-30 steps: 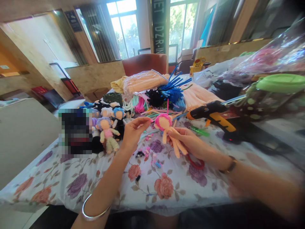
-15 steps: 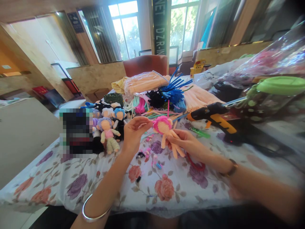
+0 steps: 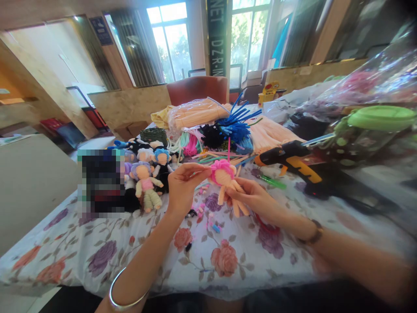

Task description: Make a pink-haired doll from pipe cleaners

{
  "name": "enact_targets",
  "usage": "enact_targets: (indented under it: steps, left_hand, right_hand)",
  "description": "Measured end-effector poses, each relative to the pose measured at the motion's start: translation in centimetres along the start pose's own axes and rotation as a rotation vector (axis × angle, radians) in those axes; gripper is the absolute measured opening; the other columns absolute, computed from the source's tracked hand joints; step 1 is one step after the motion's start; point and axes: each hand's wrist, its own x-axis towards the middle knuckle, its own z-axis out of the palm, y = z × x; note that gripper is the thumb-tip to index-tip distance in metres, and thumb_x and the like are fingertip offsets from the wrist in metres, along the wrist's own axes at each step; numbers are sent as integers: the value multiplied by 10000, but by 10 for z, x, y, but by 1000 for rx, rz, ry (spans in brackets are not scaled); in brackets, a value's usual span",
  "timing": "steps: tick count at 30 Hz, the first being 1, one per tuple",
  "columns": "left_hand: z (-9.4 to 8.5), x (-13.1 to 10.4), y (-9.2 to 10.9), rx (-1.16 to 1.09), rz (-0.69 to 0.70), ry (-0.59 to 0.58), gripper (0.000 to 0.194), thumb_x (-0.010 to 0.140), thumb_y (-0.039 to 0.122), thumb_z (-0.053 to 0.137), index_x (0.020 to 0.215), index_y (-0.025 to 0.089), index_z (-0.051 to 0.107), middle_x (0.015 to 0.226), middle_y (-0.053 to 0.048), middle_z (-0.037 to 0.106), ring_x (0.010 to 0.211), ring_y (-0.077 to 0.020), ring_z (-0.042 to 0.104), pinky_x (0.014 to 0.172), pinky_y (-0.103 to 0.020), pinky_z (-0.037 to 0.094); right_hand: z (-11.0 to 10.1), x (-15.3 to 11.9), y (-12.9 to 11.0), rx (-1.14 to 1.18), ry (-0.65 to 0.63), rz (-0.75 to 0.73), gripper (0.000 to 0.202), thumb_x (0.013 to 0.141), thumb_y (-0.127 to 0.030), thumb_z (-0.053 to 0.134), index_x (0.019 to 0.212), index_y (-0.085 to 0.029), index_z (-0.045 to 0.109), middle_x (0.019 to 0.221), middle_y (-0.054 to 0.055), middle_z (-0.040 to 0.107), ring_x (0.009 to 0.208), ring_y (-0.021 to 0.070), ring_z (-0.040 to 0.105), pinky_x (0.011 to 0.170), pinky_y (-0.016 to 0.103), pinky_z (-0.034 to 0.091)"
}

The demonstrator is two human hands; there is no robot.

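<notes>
Item: small peach doll (image 3: 224,176) w/ pink hair (image 3: 219,166), held up above tbl. at approx. centre of view, head tilted twd. 11 o'clock, legs twd. 5; clock dirs. below are taken from it. R hand (image 3: 256,199), at 4 o'clock, is partly curled, thumb & fingers closed on doll's body. L hand (image 3: 183,184), at 9, has thumb & fingertips drawn together in a pinch on near edge of hair; exact grip too small to make out. Loose scraps (image 3: 211,219), mainly pink, black & blue, lie at 7 on floral tablecloth (image 3: 146,256). Red ring (image 3: 272,229) at 4, partly hidden by R hand. Green-handled tool (image 3: 273,181) at 3. Blk./orange glue gun (image 3: 283,153) betw. 2 & 3, nozzle pointing twd. 9; green-lidded jar (image 3: 381,119) farther out, same dir. Group of finished-looking dolls (image 3: 148,184) at 9, past L hand; nearest has lilac hair, pink top & pale trousers. Blue stems (image 3: 236,126) just past 12; plastic-wrapped peach bundle (image 3: 195,114) at 11; second peach bundle (image 3: 272,132) betw. 1 & 2. Reddish chair (image 3: 197,89) beyond tbl., approx. 11.
</notes>
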Motion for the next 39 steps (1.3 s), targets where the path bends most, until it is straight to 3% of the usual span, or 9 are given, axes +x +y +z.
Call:
enact_targets:
  steps: [21, 32, 39]
  left_hand:
    - [3, 0, 1, -49, -36, 26, 189, 517, 200, 826, 624, 197, 671, 661, 13, 708, 690, -152, 681, 700, -284, 541]
    - [2, -1, 0, -32, -31, -2, 156, 553, 164, 815, 639, 187, 686, 670, 17, 711, 688, -129, 674, 690, -244, 537]
    - [-1, 0, -3, 4, 6, -34, 145, 653, 174, 772, 784, 211, 721, 844, -13, 746, 811, -136, 687, 782, -259, 546]
  right_hand:
    - [3, -1, -6, -75, -17, -43, 280, 903, -444, 481, 845, -178, 547, 866, 16, 673, 405, 43, 451, 428, 217, 312]
    - [3, -1, -4, -148, 43, -19, 311, 882, -466, 511, 788, -172, 548, 543, -33, 570, 363, 66, 432, 382, 210, 270]
    - [4, 0, -7, -75, 18, -58, 287, 890, -441, 502, 796, -171, 526, 819, 18, 673, 374, 42, 448, 375, 214, 275]
